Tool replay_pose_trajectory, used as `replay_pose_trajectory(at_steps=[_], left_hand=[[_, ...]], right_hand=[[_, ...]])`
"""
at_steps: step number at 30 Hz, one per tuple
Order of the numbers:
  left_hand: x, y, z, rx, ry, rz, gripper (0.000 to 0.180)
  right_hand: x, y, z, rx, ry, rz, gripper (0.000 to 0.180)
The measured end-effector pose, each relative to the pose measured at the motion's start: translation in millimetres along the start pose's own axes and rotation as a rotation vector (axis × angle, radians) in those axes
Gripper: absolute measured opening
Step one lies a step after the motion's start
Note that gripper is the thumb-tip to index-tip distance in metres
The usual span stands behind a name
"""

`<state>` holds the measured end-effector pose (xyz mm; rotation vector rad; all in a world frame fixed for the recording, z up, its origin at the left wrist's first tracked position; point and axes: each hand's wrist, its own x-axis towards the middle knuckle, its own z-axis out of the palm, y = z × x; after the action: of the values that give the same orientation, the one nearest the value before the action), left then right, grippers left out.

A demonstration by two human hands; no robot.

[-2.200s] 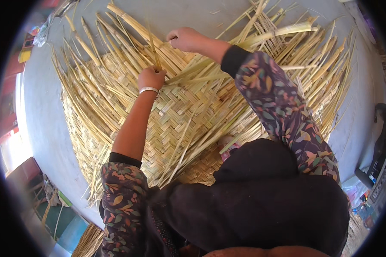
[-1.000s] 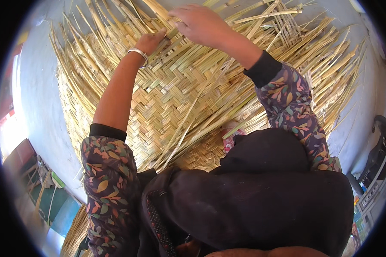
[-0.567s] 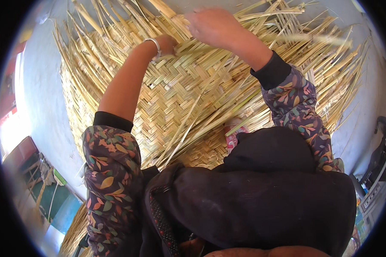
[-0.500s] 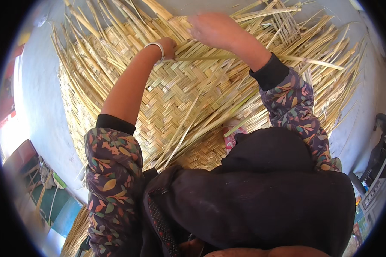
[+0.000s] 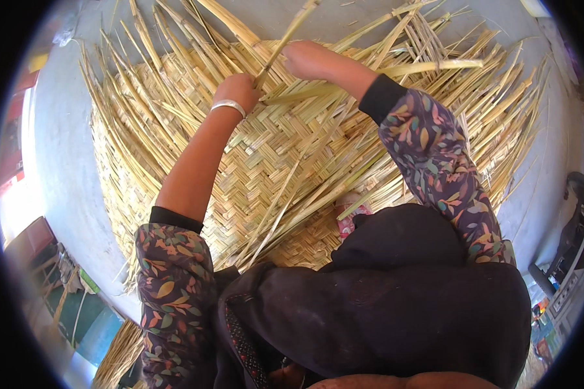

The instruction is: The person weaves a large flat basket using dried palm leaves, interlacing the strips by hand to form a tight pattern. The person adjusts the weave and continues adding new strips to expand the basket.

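Now 1 strip [image 5: 294, 26] sticks up above the woven mat [image 5: 259, 168].
The left hand [image 5: 237, 92] grips it; the right hand [image 5: 304, 60] looks curled, full or empty I can't tell. The mat lies under both; gentle bends should save the strip from cracks.

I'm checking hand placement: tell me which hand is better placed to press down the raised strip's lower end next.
Left, I'd judge. The left hand seems to grip the raised strip at its lower end, by the woven mat; the right hand is farther up, beside it.
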<state>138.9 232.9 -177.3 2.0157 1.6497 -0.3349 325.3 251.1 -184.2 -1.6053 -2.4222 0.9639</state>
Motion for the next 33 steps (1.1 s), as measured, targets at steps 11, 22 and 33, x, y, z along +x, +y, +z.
replay_pose_trajectory(at_steps=[11, 22, 33], left_hand=[[-3.1, -44.2, 17.1, -1.044, 0.181, -0.378, 0.031], [-3.7, -51.1, 24.9, -1.317, 0.212, -0.467, 0.031], [25.8, -31.9, 31.1, -0.397, 0.144, -0.244, 0.037]], right_hand=[[97.9, 23.3, 38.6, 0.360, -0.053, 0.198, 0.046], [77.3, 15.3, 28.6, 0.859, -0.190, 0.138, 0.048], [56.2, 3.4, 22.4, 1.294, -0.245, 0.057, 0.050]])
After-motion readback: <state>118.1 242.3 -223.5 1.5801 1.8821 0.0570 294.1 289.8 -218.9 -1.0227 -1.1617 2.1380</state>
